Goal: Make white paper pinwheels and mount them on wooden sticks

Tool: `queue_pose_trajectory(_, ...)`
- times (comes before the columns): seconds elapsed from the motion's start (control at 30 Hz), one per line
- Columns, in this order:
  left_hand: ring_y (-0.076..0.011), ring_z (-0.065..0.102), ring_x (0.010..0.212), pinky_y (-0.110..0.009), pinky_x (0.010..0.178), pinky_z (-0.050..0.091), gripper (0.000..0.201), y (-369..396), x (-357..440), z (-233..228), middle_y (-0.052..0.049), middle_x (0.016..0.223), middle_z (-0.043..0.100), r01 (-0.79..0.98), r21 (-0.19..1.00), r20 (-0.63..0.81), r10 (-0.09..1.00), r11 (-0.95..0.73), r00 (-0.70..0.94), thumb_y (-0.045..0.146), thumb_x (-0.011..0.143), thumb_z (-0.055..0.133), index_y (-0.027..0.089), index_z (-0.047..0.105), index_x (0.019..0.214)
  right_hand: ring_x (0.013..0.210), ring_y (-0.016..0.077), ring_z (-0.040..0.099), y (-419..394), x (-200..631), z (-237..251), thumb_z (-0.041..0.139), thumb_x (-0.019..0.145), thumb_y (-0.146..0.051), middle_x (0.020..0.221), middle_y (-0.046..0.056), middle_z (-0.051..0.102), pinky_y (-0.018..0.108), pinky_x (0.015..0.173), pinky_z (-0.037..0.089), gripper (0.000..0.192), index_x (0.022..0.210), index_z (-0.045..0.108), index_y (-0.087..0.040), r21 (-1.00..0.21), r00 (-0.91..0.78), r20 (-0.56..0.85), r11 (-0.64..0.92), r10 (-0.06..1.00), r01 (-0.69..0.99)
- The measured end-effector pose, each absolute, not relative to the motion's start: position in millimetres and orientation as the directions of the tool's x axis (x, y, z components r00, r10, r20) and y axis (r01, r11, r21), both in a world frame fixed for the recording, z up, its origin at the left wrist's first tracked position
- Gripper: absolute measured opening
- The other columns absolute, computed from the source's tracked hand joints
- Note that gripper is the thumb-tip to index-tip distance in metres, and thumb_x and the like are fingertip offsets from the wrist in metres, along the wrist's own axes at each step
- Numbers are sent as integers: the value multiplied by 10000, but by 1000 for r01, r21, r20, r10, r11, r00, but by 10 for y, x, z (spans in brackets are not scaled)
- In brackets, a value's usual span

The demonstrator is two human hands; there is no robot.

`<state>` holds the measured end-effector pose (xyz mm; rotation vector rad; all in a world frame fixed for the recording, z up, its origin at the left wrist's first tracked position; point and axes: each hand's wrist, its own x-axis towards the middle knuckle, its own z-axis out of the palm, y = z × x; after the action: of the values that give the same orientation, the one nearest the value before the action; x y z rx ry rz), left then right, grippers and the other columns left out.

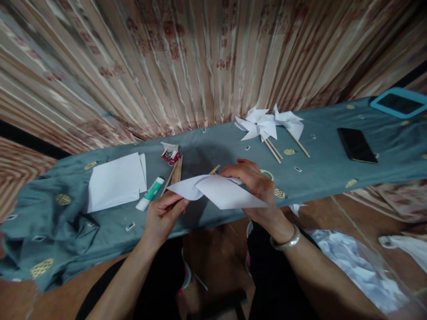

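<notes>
A folded sheet of white paper (223, 191), shaped like a pinwheel with its flaps curled, is held up just above the cloth-covered table. My left hand (167, 211) pinches its left tip between thumb and fingers. At the right, my right hand (255, 182), with a silver bangle on the wrist, grips the far side of the paper; some of its fingers are hidden behind a flap. Beyond the paper lie several thin wooden sticks (176, 171), beside an opened small red-and-white box (170, 154) of metal pins. A green-and-white glue stick (150, 194) rests left of the sticks.
A stack of white paper (115, 182) lies on the left of the blue-grey tablecloth (213, 144). Finished paper pinwheels (256, 124) on sticks lie at the back. A black phone (356, 145) and a blue-framed tablet (400, 102) are to the right. A plastic bag (360, 271) sits on the floor.
</notes>
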<state>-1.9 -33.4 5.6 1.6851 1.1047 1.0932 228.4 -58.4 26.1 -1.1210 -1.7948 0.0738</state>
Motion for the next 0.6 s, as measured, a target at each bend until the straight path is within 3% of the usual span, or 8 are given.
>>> queue_pose_trajectory(0.27, -86, 468, 461, -198, 450, 391, 349, -344, 18, 109, 22, 475, 528, 271, 913, 244, 940, -305, 238, 409, 762, 721, 177, 649, 512, 882, 197, 691, -578, 2296, 262, 602, 861, -199, 902, 18, 747, 419, 993, 474, 129, 982, 632, -231, -507, -85, 694, 570, 714, 647)
queue_pose_trajectory(0.6, -79, 489, 470, -189, 433, 391, 218, -349, 4, 83, 12, 545, 590, 205, 919, 289, 928, -338, 235, 320, 767, 734, 186, 712, 597, 877, 190, 691, -575, 2287, 258, 616, 854, -197, 901, 21, 746, 407, 997, 475, 123, 972, 636, -226, -534, -71, 678, 556, 732, 637)
